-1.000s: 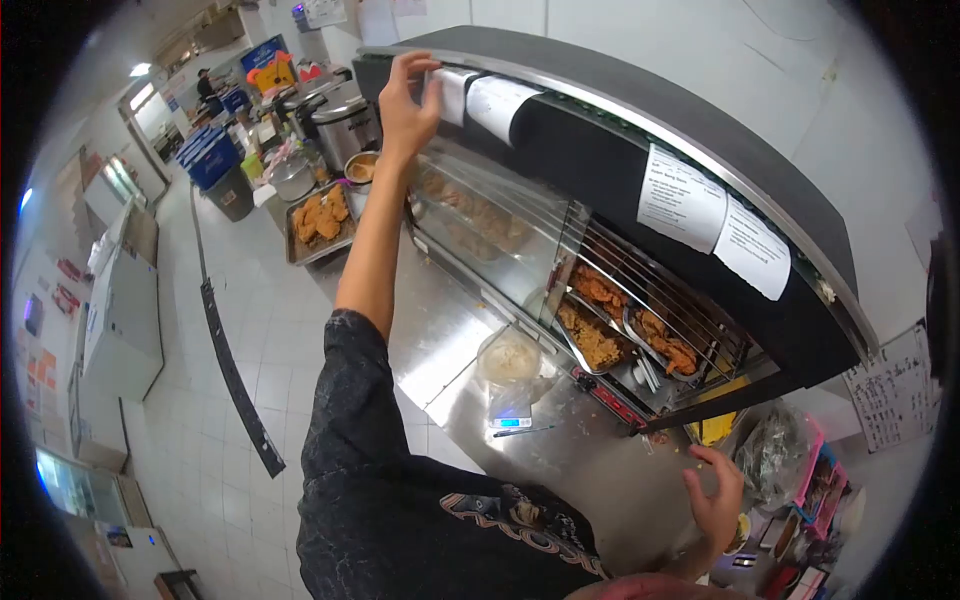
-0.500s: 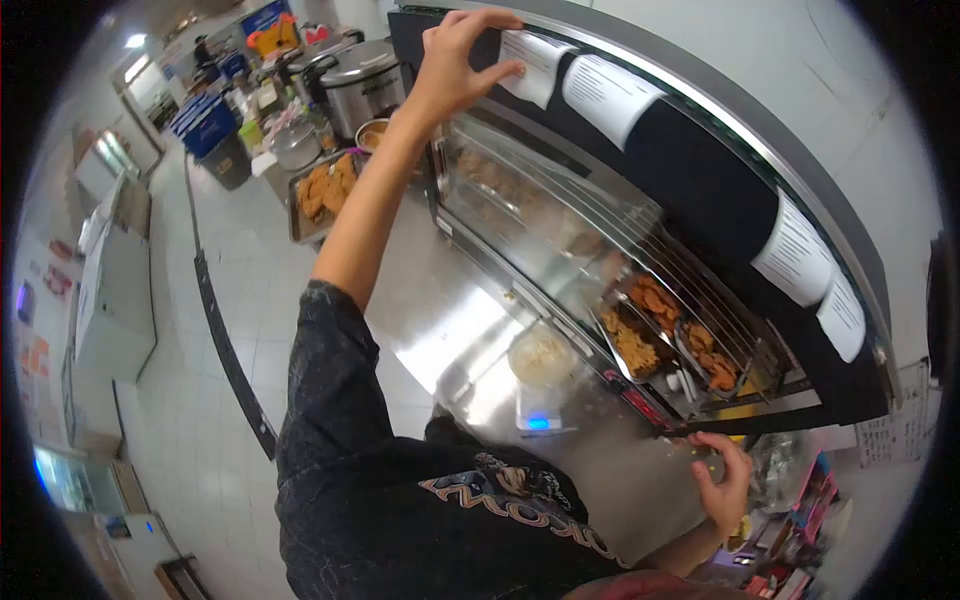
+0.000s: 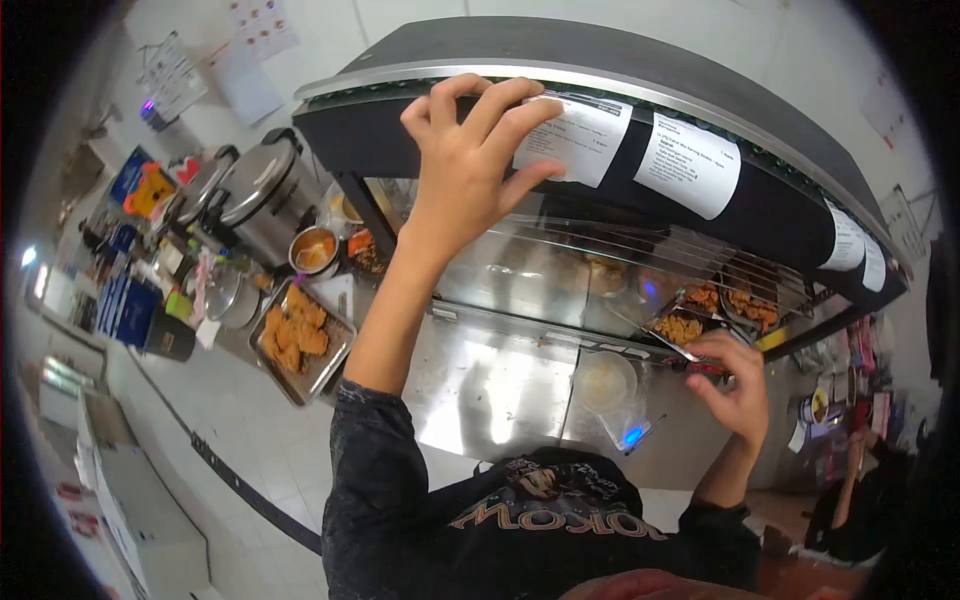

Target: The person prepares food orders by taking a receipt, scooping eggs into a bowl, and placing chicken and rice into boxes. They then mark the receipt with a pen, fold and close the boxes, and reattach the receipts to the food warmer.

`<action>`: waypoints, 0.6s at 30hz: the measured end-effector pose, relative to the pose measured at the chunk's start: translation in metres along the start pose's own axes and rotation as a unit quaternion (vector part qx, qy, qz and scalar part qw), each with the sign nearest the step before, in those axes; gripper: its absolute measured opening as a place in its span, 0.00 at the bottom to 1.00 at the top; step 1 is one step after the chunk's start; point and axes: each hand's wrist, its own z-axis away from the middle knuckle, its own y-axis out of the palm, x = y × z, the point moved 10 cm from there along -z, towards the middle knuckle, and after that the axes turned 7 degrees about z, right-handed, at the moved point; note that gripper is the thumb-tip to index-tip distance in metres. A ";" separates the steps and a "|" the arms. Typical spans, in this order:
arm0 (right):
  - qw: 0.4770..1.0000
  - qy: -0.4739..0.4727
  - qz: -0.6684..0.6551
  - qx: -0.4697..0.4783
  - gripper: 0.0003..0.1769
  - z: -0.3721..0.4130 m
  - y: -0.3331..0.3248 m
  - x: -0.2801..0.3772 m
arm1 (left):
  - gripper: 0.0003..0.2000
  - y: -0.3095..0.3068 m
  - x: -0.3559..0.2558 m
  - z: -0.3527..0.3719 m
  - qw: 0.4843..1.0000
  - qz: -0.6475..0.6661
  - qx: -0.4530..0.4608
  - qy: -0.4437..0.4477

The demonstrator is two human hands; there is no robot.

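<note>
My left hand [image 3: 470, 165] is raised to the top edge of a heated display cabinet [image 3: 470, 305]. Its curled fingers and thumb are on the left side of a printed order slip [image 3: 585, 142] that hangs from the metal rail [image 3: 420, 76]. A second order slip [image 3: 690, 165] hangs just to the right. My right hand [image 3: 735, 385] is at the cabinet's lower front, fingers bent and thumb apart, by the red control panel [image 3: 706, 368]. I see nothing held in it. Fried chicken [image 3: 678, 328] lies in trays behind the glass near it.
On the steel counter [image 3: 480, 385] are a round pale container [image 3: 605, 381] and a scale with a lit blue display [image 3: 633, 436]. At left stand a tray of fried pieces [image 3: 295, 330], a sauce bowl [image 3: 313, 250] and large cookers [image 3: 262, 185]. Another person [image 3: 850, 500] is at far right.
My view has turned, bringing the cabinet more level. My left hand has its fingers further over the same slip. My right hand has come up closer to the cabinet's front.
</note>
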 end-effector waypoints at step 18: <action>0.862 -0.213 0.372 -0.271 0.12 -0.159 -0.057 0.094 | 0.26 0.000 0.003 0.003 0.999 0.025 -0.031 -0.013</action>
